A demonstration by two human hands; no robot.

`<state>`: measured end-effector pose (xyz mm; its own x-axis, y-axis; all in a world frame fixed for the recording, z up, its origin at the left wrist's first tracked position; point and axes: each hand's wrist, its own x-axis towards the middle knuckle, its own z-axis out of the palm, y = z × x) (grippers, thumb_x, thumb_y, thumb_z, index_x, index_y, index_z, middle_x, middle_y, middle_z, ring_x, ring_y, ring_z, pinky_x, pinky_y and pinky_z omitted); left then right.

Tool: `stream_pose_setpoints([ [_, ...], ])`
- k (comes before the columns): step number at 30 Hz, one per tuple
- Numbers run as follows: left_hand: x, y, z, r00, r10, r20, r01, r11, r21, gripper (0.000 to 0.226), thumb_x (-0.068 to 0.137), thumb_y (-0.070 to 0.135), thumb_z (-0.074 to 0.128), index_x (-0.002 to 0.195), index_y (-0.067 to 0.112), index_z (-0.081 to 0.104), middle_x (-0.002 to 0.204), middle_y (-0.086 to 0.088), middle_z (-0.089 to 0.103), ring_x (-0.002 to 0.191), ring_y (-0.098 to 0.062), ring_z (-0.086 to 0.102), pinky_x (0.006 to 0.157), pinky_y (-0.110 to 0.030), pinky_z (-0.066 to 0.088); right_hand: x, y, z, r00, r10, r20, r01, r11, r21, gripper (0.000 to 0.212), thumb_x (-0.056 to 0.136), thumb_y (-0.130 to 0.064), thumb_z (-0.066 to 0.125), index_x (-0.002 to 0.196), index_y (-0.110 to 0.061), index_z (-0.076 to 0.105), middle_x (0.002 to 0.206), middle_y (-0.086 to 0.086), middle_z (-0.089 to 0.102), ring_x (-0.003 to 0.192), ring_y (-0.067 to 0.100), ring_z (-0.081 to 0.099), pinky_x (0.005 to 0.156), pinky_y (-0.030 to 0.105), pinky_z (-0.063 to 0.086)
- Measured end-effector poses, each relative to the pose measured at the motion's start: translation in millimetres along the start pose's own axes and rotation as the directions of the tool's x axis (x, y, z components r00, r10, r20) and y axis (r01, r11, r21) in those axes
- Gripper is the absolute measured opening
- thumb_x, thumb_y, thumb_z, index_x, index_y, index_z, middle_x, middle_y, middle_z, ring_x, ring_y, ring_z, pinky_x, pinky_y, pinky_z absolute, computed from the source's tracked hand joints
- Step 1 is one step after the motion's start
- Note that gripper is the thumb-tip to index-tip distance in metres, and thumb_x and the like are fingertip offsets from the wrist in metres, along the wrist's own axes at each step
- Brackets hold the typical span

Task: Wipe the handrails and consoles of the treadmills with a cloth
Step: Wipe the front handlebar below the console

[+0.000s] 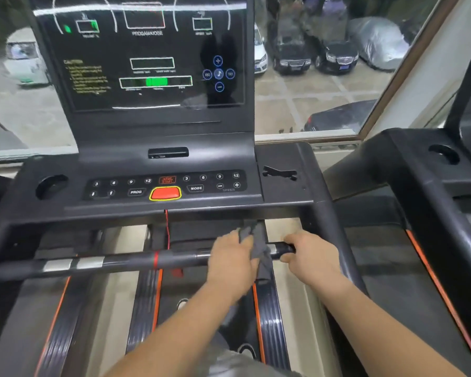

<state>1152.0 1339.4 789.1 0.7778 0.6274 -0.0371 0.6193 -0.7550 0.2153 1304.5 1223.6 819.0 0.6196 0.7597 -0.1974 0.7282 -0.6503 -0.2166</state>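
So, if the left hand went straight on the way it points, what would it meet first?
Likely the front edge of the console, just past the handrail where the left hand grips the cloth. Depth is unclear; it might pass underneath.

console keypad (165,185) buttons read "prog", "mode", 3 6 9 12

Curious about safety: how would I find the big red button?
Below the tall screen lies a dark key panel. The red button sits at its lower middle, between the PROG key and MODE key. It alone is solid red, yellow-rimmed, and bigger than the others.
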Motion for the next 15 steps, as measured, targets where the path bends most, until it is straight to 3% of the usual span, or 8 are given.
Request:
stream_pose_setpoints([
  [2,-15,13,8,0.993,0.115,0.0,-0.115,0.993,-0.005,0.065,0.068,0.036,0.081,0.129,0.023,0.067,0.129,-0.016,0.064,0.111,-0.035,0.063,0.1,-0.046,0.055,3,-1,-2,1.0,-0.001,-0.005,0.0,0.999,-0.034,0.005,0.084,-0.033,0.059,0.086,-0.028,0.06,0.089,-0.008,0.057,0.082,0.013,0.057,0.054,0.027,0.034],
  [4,-23,-2,5,0.989,0.145,-0.031,-0.145,0.989,-0.01,0.073,0.061,0.035,0.084,0.131,0.026,0.066,0.129,-0.013,0.064,0.116,-0.032,0.062,0.105,-0.048,0.052,5,-1,-5,1.0,-0.017,0.016,0.018,0.998,-0.058,0.004,0.087,-0.034,0.059,0.088,-0.03,0.06,0.091,-0.01,0.057,0.082,0.012,0.056,0.057,0.028,0.035],
  [9,-40,-89,-12,0.974,-0.106,-0.198,0.118,0.992,0.05,0.056,0.077,0.03,0.07,0.132,0.026,0.063,0.11,-0.011,0.062,0.109,-0.034,0.059,0.112,-0.056,0.04,8,-6,-12,0.994,-0.071,0.087,0.081,0.991,-0.11,0.015,0.096,-0.04,0.059,0.11,-0.034,0.062,0.107,-0.012,0.061,0.1,0.014,0.06,0.067,0.03,0.038],
  [12,-50,-103,-11,0.963,-0.197,-0.181,0.201,0.98,0.002,0.056,0.08,0.024,0.065,0.136,0.024,0.06,0.118,-0.012,0.06,0.118,-0.037,0.056,0.113,-0.055,0.037,7,-7,-12,0.991,-0.082,0.105,0.097,0.985,-0.142,0.016,0.098,-0.039,0.057,0.112,-0.033,0.06,0.107,-0.012,0.059,0.1,0.015,0.06,0.068,0.031,0.041],
  [15,-58,-74,-2,0.938,-0.268,-0.219,0.247,0.962,-0.118,0.065,0.069,0.008,0.075,0.132,0.019,0.066,0.135,-0.016,0.057,0.125,-0.04,0.054,0.117,-0.057,0.037,5,-8,-12,0.993,-0.071,0.094,0.082,0.988,-0.129,0.016,0.097,-0.037,0.058,0.112,-0.033,0.061,0.106,-0.012,0.059,0.098,0.014,0.06,0.067,0.03,0.041],
])
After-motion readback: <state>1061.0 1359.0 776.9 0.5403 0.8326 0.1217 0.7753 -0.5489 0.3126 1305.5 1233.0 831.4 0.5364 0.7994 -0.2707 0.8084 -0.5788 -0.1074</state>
